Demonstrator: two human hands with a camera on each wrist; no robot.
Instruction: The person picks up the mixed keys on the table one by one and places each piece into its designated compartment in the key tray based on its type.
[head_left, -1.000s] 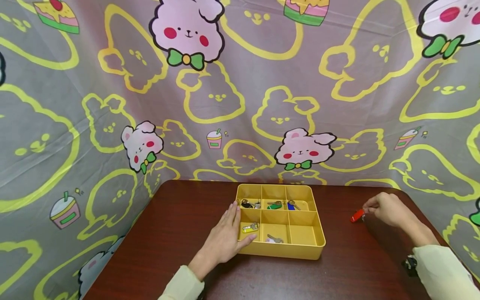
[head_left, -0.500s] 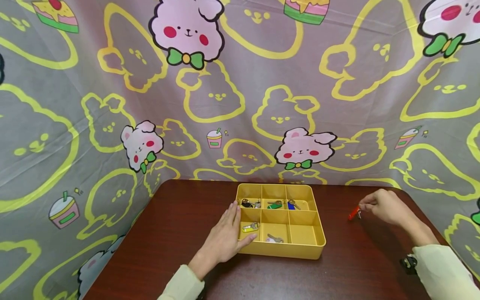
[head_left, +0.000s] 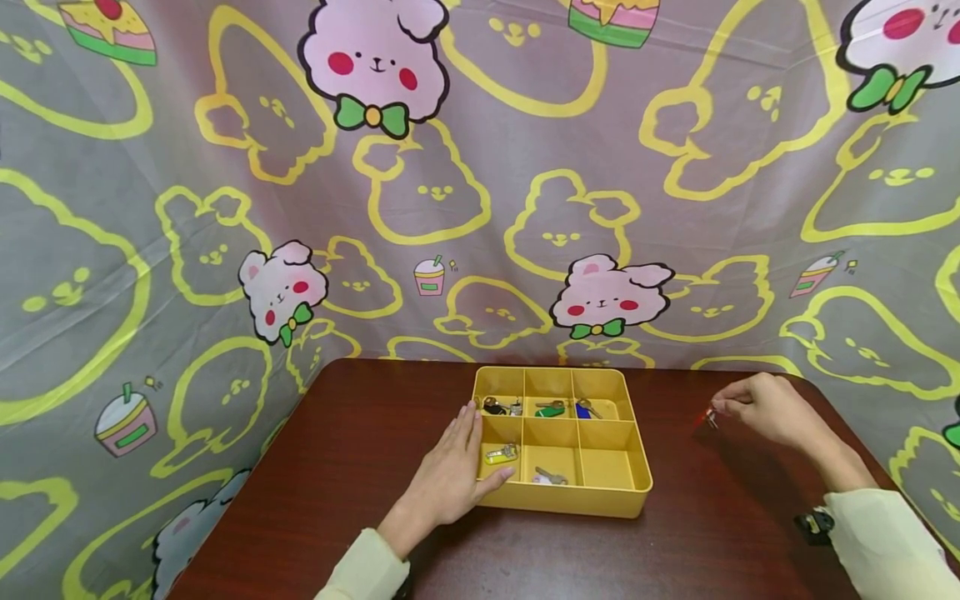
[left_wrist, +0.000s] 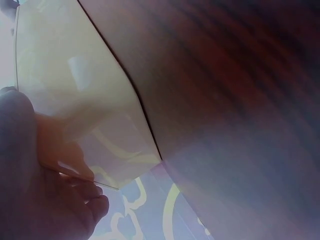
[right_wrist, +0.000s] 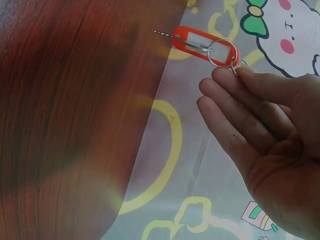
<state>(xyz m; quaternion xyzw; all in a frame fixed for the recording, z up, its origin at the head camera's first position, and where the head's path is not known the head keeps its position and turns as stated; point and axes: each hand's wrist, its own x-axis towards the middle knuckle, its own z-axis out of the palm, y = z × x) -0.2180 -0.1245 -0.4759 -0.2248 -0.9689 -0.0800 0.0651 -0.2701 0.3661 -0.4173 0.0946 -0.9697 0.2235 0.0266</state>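
Observation:
A red key tag (right_wrist: 212, 47) with a key hangs from a metal ring, which my right hand (head_left: 771, 408) pinches between thumb and fingertips. The tag hangs above the table to the right of a yellow compartment tray (head_left: 558, 500). My left hand (head_left: 442, 475) rests on the tray's left corner, fingers straight along the left side and thumb over the front rim. In the tray's back row lie a black-tagged key (head_left: 493, 407), a green-tagged key (head_left: 551, 411) and a blue-tagged key (head_left: 582, 410). The front row holds a yellow-tagged key (head_left: 500, 455) and a pale-tagged key (head_left: 550, 477).
A dark brown wooden table (head_left: 360, 433) bears the tray. Behind it and along its sides hangs a grey patterned cloth (head_left: 495, 208). The front right compartment (head_left: 606, 468) shows only its bare floor.
My right hand has moved slightly left and away from me with the red key tag, which has turned more edge-on. The left hand and tray stay put.

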